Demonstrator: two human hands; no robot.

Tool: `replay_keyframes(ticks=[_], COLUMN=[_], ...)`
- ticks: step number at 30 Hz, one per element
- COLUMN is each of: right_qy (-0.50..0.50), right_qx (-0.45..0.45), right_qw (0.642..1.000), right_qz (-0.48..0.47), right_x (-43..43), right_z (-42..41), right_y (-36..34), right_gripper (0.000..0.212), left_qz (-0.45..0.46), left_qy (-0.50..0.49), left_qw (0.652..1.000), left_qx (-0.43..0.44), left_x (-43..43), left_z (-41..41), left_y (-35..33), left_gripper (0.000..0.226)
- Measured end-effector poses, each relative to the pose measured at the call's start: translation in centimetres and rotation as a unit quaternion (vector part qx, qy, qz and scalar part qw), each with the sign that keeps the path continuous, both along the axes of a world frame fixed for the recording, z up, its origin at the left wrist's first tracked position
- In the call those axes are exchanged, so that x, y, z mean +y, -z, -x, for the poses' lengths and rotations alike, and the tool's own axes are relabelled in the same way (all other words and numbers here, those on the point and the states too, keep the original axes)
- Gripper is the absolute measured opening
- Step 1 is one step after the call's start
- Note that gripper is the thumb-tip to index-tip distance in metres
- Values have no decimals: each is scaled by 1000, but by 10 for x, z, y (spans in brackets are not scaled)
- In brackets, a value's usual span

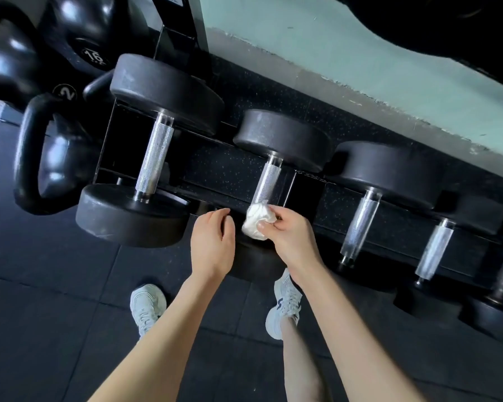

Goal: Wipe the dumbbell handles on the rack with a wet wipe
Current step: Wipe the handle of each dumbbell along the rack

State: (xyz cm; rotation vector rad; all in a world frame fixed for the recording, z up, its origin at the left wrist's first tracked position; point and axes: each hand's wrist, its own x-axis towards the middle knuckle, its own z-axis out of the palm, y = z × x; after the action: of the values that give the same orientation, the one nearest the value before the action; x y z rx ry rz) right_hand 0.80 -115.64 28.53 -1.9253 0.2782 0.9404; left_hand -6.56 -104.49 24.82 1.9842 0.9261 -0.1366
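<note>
Right hand (288, 232) pinches wipe (256, 223) at dumbbell handle (267, 182).

A pale green wall (360, 59) with a chipped, flaking lower edge meets a dark speckled rubber floor (273, 91). Nearer, large dark floor tiles (55, 300) show plain seams. Glossy black kettlebells (53, 161) crowd the left, catching soft highlights; one is marked 16.

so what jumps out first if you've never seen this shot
The crumpled white wipe stands out at centre frame, pinched in the right hand at the near end of the second dumbbell handle from the left. The left hand hovers empty beside it. Shiny black kettlebells crowd the upper left corner.
</note>
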Motion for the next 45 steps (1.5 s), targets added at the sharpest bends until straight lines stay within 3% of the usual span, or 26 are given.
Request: replay_keyframes(ticks=[3,6,8,9,12,16,20,23,25,28,30,33,36,41,45], right_qy=[46,39,45,43,34,33,50,79,115,147,155,169,179,198,196], right_qx=[10,43,60,58,5,-115,-128,-107,-122,-146,-161,-150,-145,-143,-146], right_qw=[999,997,993,993,999,979,970,972,966,959,957,960,962,961,960], right_qz=[9,-46,-88,-94,-28,164,200,196,198,192,185,165,146,131,137], right_x=[0,6,11,13,12,0,0,3,2,1,1,2,3,4,3], right_z=[-3,-10,-15,-16,-17,-5,15,21,22,27,29,29,28,29,30], right_y=[-1,2,4,6,17,19,31,45,48,49,50,47,43,44,47], right_gripper=[23,7,11,11,15,17,26,29,26,19,17,17,19,36,35], left_qz=[-23,88,170,169,82,-27,-57,-8,57,202,234,150,100,40,90], left_qy=[-33,-22,-3,18,39,-92,-77,-57,-44,-79,-95,-37,-3,-52,-139], left_qw=[997,993,985,985,996,995,995,998,997,976,968,988,995,998,986], left_qx=[-59,-69,-37,-20,3,-6,-4,-14,-11,-7,-3,-9,-8,22,6], left_x=[4,11,16,19,25,27,14,4,3,12,17,18,13,-6,-15], left_z=[-3,-15,-29,-35,-47,-60,-79,-82,-76,-66,-67,-77,-83,-83,-94], left_y=[-19,-32,-31,-29,-21,-15,-5,-4,-2,6,11,14,14,13,16], left_gripper=[39,37,39,38,22,11,11,22,16,23,23,13,27,34,35])
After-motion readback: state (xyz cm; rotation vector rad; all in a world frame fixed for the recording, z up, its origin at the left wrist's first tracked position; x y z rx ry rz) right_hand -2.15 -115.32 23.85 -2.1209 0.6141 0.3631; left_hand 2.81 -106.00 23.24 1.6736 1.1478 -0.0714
